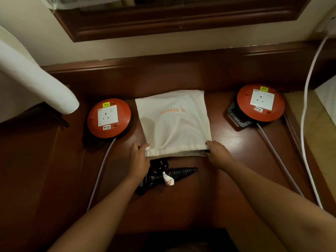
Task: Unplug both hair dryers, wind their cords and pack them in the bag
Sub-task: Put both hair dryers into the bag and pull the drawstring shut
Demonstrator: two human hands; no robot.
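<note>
**Both hands at bag mouth**

Left hand (139, 158) and right hand (219, 153) each have fingers pinching a near corner of the flat, soft white cloth drawstring bag (173, 122) on the glossy brown wooden desk (227, 179). Black ribbed plastic hair dryer (163, 176) lies just behind the left fingers. Round orange plastic extension reels (108, 118) flank the bag.

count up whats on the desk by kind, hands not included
Orange extension reels: 2, left and right
White cloth bag: 1
Black hair dryer part showing below the bag: 1
Total: 4

Both reel sockets show no plug. A second dryer is not visible; it may be inside the bag.
</note>
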